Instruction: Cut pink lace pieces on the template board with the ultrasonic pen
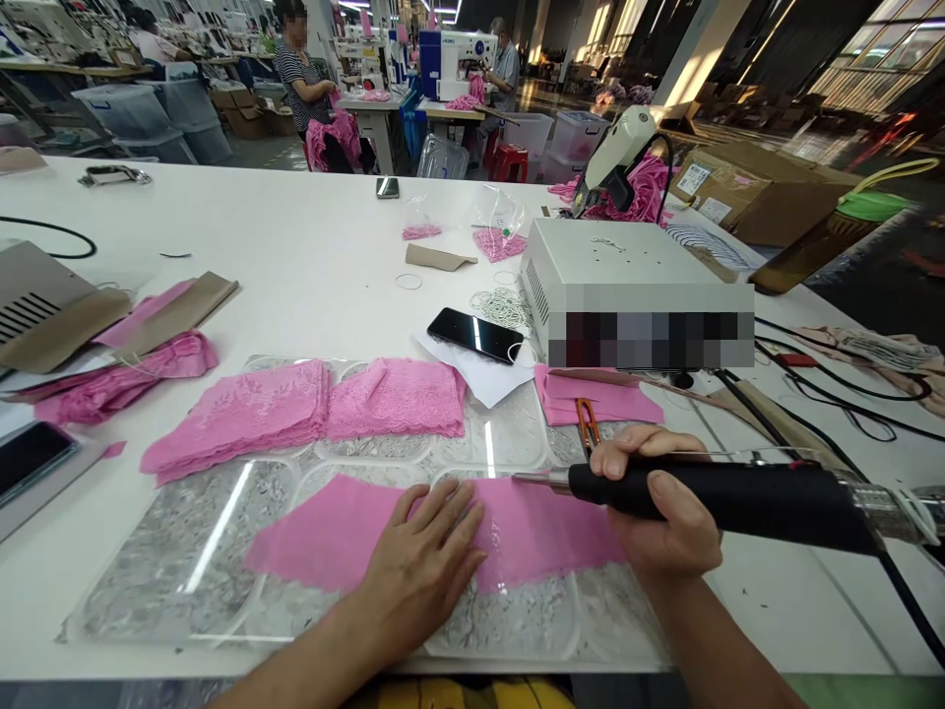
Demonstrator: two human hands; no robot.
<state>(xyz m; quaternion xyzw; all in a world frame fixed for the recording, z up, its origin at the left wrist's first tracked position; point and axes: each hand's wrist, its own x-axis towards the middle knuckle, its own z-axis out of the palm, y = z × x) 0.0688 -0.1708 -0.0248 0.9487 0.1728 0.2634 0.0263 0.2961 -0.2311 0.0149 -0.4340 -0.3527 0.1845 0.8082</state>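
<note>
My left hand (424,561) lies flat, fingers spread, on a strip of pink lace fabric (325,537) that rests on a clear plate (184,561) over a mottled grey surface. My right hand (657,512) is wrapped round a black handheld tool (738,497) whose metal tip (535,480) touches the lace's upper edge just right of my left fingers. Two stacks of pink lace pieces (295,409) lie behind the plate.
A white machine box (612,271) stands at the right with cables (812,394) trailing from it. A black phone (474,335) lies on paper near it. More pink fabric (598,399), orange snips (587,423) and brown card (177,310) lie around. People work at sewing stations behind.
</note>
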